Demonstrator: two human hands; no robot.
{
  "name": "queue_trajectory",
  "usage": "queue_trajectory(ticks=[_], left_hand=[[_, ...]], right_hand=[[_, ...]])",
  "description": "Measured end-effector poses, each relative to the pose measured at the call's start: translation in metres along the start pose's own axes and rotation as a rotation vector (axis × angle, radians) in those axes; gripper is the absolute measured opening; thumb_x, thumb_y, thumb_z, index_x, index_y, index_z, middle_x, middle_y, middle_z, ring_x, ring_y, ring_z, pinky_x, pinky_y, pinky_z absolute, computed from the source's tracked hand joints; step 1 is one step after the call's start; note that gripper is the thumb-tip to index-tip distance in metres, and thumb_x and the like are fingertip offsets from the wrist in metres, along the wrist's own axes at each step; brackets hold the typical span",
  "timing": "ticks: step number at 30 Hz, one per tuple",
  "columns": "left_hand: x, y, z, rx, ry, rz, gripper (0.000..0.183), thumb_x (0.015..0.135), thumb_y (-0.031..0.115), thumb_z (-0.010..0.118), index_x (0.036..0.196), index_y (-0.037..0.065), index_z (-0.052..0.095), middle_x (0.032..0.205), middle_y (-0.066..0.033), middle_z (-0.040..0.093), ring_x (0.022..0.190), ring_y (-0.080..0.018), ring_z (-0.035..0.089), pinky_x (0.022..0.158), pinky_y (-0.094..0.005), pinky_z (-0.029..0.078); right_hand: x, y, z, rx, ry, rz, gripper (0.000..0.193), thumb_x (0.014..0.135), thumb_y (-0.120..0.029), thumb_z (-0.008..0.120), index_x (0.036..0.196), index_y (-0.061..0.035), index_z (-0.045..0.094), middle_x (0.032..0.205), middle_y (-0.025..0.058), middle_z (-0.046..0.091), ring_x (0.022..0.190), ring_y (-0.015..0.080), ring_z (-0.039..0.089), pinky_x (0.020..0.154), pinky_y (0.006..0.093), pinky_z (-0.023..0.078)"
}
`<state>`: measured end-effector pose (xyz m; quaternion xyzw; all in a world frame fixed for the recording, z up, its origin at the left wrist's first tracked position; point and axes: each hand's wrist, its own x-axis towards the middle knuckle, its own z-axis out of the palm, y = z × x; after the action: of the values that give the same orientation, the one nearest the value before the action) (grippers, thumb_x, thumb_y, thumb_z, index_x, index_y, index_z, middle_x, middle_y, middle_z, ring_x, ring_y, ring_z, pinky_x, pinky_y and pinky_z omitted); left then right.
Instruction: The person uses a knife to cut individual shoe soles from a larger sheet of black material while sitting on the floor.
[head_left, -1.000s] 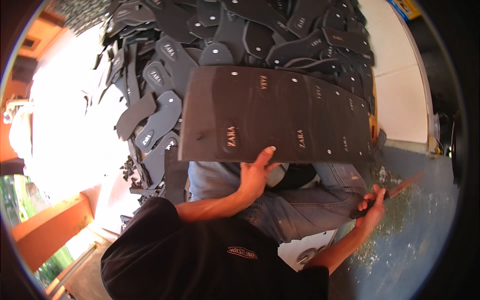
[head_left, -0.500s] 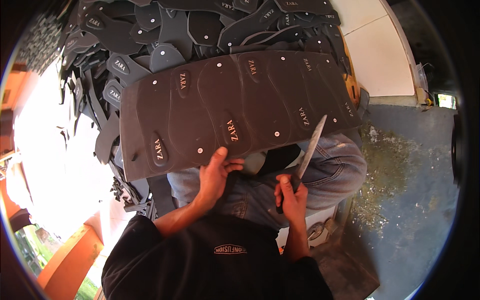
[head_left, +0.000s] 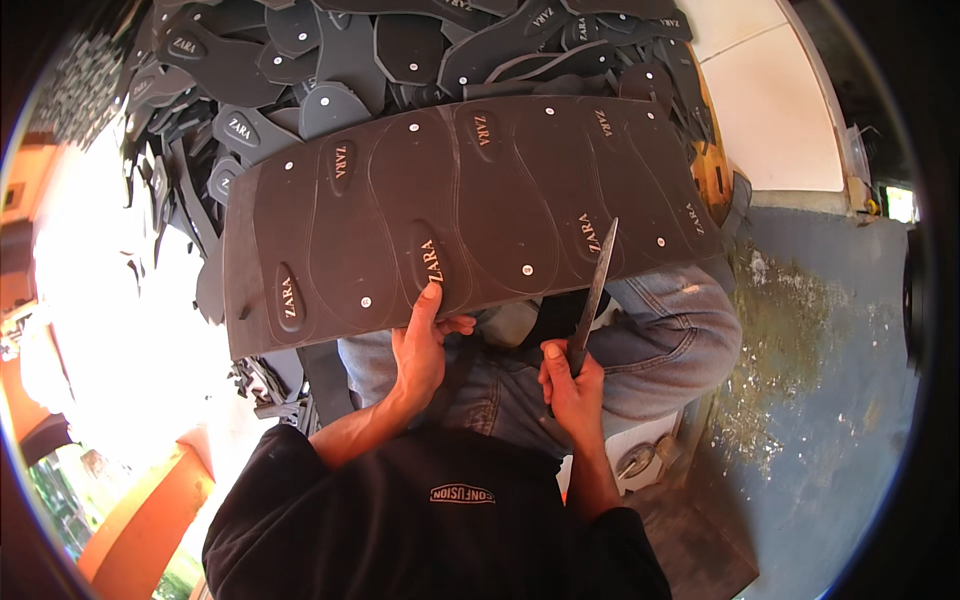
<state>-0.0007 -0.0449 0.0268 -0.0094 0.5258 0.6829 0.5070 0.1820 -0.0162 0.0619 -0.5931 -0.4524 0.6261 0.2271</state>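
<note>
Right hand (head_left: 574, 388) and knife (head_left: 594, 295) have swung in from over the floor on the right, where they were a second ago, to the near side of the dark foam sheet (head_left: 405, 215); the left hand (head_left: 420, 352) stays at the sheet's near edge. Hands are apart. The left one grips that edge left of the middle, thumb on top, with its other fingers curled just below the edge and partly hidden. The right one is closed round the knife's dark handle, the blade slanting away and slightly right. Its tip overlaps the sheet's right part; whether it touches cannot be told.

The sheet spans the space beyond both hands, over the person's blue jeans (head_left: 655, 345), its far edge overlapping a heap of dark foam pieces (head_left: 412, 55). Curved sole outlines, pale dots and raised ovals with lettering mark its surface. Near the sheet's left end, small dark offcuts (head_left: 275, 388) lie in a loose cluster. A dark shirt (head_left: 400, 530) fills the near middle. On the right is a stained blue-grey floor (head_left: 845, 310), with pale tiles (head_left: 765, 120) farther off. An orange post (head_left: 150, 515) leans into view at near left.
</note>
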Motion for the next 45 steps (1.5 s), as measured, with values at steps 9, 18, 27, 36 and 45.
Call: queue_trajectory(ticks=[9, 18, 27, 36, 45], left_hand=[[0.002, 0.006, -0.008, -0.018, -0.038, 0.017, 0.027, 0.09, 0.021, 0.053, 0.101, -0.003, 0.054, 0.084, -0.0141, 0.063, 0.063, -0.0213, 0.061, 0.057, -0.0314, 0.05], [0.024, 0.174, -0.104, -0.084, -0.139, 0.346, 0.039, 0.075, 0.016, 0.056, 0.104, -0.011, 0.054, 0.08, -0.0223, 0.063, 0.038, -0.0191, 0.049, 0.03, -0.0268, 0.035], [0.087, 0.233, -0.046, -0.036, -0.398, 0.341, 0.05, 0.07, 0.017, 0.061, 0.11, -0.011, 0.051, 0.09, -0.0208, 0.064, 0.07, -0.0253, 0.064, 0.061, -0.0346, 0.055], [0.166, 0.226, 0.053, 0.238, -0.565, 0.164, 0.046, 0.087, 0.034, 0.056, 0.112, -0.004, 0.054, 0.082, -0.012, 0.065, 0.073, -0.0189, 0.064, 0.067, -0.0312, 0.052], [0.132, 0.158, -0.106, 0.287, -0.165, 0.219, 0.044, 0.093, 0.036, 0.047, 0.112, -0.002, 0.057, 0.083, -0.0113, 0.066, 0.07, -0.0146, 0.062, 0.064, -0.0266, 0.048]], right_hand=[[0.012, 0.003, -0.003, -0.077, 0.094, -0.104, 0.024, 0.089, -0.026, 0.059, 0.085, -0.0027, 0.059, 0.058, -0.003, 0.048, 0.046, 0.0019, 0.039, 0.04, 0.0183, 0.03], [0.054, -0.138, -0.054, -0.012, 0.371, -0.4, 0.019, 0.087, -0.021, 0.062, 0.086, -0.0023, 0.063, 0.058, -0.0057, 0.048, 0.048, 0.0001, 0.038, 0.042, 0.0178, 0.028], [0.127, -0.174, -0.027, -0.033, -0.265, -0.416, 0.04, 0.082, -0.039, 0.066, 0.094, -0.001, 0.064, 0.063, -0.0048, 0.049, 0.054, 0.0025, 0.041, 0.047, 0.019, 0.031], [0.115, -0.15, -0.051, 0.305, 0.125, -0.531, 0.021, 0.076, -0.015, 0.07, 0.089, -0.0009, 0.06, 0.076, 0.002, 0.059, 0.066, 0.0101, 0.056, 0.061, 0.0255, 0.047], [0.095, -0.063, 0.009, 0.418, 0.306, -0.233, 0.027, 0.081, -0.021, 0.066, 0.096, -0.001, 0.056, 0.078, 0.0028, 0.058, 0.05, 0.009, 0.05, 0.039, 0.0218, 0.036]])
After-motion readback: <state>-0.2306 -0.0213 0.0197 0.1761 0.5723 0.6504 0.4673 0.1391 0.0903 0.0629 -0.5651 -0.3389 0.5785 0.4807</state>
